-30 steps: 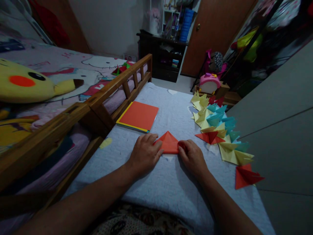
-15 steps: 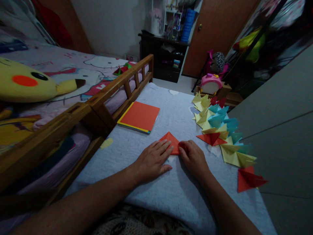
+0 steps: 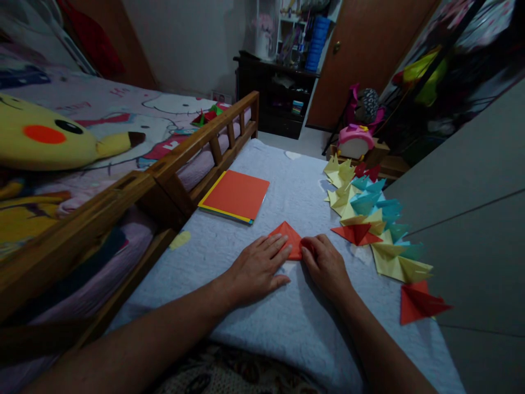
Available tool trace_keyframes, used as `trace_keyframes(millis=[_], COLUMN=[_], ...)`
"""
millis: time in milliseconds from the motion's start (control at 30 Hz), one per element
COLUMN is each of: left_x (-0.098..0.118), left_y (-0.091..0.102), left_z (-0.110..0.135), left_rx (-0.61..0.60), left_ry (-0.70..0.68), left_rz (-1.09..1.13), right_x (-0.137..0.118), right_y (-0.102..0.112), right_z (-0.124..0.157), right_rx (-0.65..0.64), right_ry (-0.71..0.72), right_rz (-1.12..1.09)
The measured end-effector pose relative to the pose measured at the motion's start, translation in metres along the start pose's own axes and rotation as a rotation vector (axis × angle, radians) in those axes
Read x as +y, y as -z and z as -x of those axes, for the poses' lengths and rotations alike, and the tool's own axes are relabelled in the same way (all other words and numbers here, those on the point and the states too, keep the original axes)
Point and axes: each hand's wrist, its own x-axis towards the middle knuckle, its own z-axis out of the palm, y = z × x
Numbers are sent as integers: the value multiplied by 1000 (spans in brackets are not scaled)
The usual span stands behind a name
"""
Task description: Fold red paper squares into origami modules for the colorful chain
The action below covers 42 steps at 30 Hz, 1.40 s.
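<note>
A folded orange-red sheet of origami paper lies on the pale blue bedsheet, one corner pointing away from me. My left hand rests flat across its left part, fingers stretched out and covering that side. At the right corner, my right hand has its thumb and curled fingers closed on the paper's edge; the fingertips hide that corner. Beyond my left hand sits a stack of square paper, orange on top with yellow showing beneath.
Folded paper shapes in yellow, blue and red line the right side, with another red folded shape nearest me. A wooden bed rail runs along the left. Behind it lies a yellow plush toy.
Both hands keep their places on the folded paper. The whole view has shifted very slightly; nothing else visibly differs.
</note>
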Motion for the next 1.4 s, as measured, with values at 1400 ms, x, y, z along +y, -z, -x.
trace_keyframes(millis=[1400], left_x=[4], left_y=[6], left_z=[-2], left_rx=[19], left_ry=[95], left_rz=[-6], right_x=[1], right_y=[0], right_z=[2], right_rx=[11], right_ry=[2], right_rz=[-6])
